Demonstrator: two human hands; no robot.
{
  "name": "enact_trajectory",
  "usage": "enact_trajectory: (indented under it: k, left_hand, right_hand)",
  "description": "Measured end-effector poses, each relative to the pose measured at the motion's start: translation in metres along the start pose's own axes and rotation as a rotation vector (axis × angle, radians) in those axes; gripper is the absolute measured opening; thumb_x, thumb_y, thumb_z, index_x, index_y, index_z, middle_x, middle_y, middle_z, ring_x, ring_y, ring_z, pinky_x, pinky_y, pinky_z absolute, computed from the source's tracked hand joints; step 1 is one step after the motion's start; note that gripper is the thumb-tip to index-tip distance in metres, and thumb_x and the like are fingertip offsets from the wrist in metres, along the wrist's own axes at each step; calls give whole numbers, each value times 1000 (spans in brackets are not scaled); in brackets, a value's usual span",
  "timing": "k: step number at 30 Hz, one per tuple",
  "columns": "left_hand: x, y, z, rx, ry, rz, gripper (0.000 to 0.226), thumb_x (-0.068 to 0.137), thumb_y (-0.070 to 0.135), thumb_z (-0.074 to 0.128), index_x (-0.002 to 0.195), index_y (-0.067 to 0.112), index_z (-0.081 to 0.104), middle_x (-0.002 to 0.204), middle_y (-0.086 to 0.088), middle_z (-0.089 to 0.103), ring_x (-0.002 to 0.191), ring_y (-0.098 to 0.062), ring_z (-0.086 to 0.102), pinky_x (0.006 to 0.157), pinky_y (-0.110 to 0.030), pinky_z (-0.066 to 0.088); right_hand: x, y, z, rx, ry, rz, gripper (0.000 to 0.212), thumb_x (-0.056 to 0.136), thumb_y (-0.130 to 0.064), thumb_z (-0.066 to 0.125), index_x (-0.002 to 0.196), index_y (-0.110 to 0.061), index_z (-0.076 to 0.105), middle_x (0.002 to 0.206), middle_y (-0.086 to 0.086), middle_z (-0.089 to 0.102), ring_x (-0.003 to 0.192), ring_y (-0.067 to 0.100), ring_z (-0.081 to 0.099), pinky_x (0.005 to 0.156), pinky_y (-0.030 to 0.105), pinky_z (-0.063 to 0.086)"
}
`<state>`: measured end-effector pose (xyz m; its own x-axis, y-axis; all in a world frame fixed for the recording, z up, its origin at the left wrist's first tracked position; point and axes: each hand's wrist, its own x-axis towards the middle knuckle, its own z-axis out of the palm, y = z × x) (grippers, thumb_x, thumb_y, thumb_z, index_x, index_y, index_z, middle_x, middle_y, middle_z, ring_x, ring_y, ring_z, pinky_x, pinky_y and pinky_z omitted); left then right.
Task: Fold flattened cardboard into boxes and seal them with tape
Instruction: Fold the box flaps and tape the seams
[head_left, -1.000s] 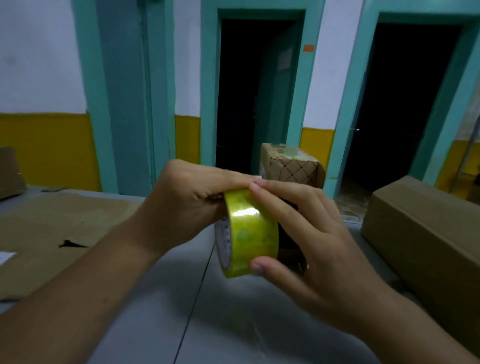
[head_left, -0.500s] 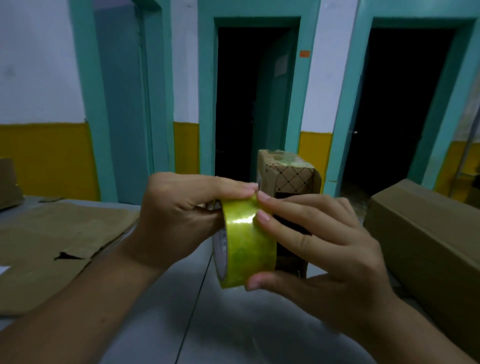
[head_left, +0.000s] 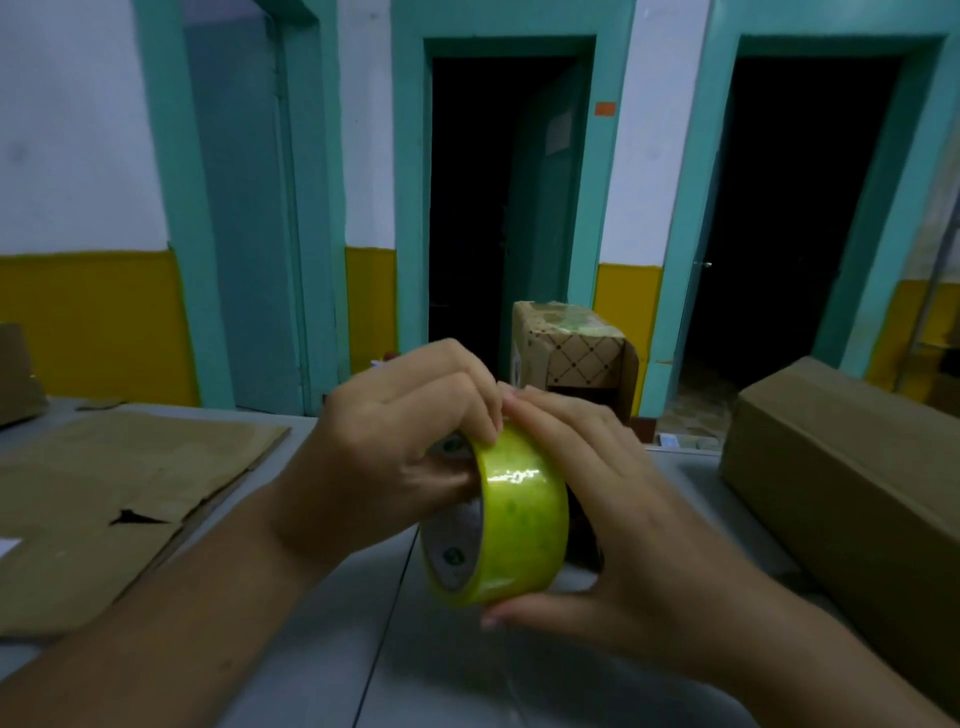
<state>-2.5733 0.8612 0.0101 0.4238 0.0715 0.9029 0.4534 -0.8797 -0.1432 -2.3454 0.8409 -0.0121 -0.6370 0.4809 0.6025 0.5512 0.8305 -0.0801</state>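
Observation:
A yellow-green tape roll (head_left: 519, 519) is held upright above the grey table (head_left: 322, 675), between both hands. My left hand (head_left: 395, 452) grips its left side, fingertips curled onto the top of the roll. My right hand (head_left: 613, 530) holds the right side, thumb under the roll and fingers lying over the top edge. Flattened cardboard (head_left: 104, 499) lies on the table at the left. A folded brown box (head_left: 852, 488) stands at the right.
A small taped box (head_left: 571, 343) with a diamond pattern stands behind the hands at the table's far edge. Another cardboard piece (head_left: 18, 374) sits at the far left. Two dark doorways with teal frames lie beyond the table.
The fingertips of both hands have closed in together on the top of the roll. The roll has tilted slightly and sits a little lower in view.

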Motion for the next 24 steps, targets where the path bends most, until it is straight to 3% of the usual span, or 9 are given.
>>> enact_trajectory:
  k: [1,4,17,24]
  left_hand:
    - [2,5,-2,-14,-26,50,23,75,-4,91,79,-3,68,88,-15,70,84,-24,69,77,-35,58]
    - [7,3,-5,23,0,44,24,76,-2,91,73,-9,68,87,-15,70,84,-22,70,76,-33,58]
    - [4,-4,-7,28,20,-61,22,74,-7,90,78,-5,68,87,-13,70,83,-21,69,70,-35,56]
    - [2,-8,-1,-42,30,-241,21,76,-5,84,77,5,66,81,-6,68,76,-23,68,61,-41,53]
  right_hand:
    - [0,-1,-2,-8,8,-8,116,70,-77,78,163,-35,22,163,-25,24,151,3,25,116,36,35]
    - [1,-1,-3,-58,71,-48,112,70,-78,78,160,-27,34,159,-19,37,146,7,36,109,38,42]
    - [1,-7,1,-172,234,-95,102,76,-80,69,152,-14,48,156,-4,50,132,18,53,94,40,45]
    - [1,-2,4,-168,280,-72,89,85,-75,60,150,-14,50,151,-5,56,127,17,54,88,37,43]
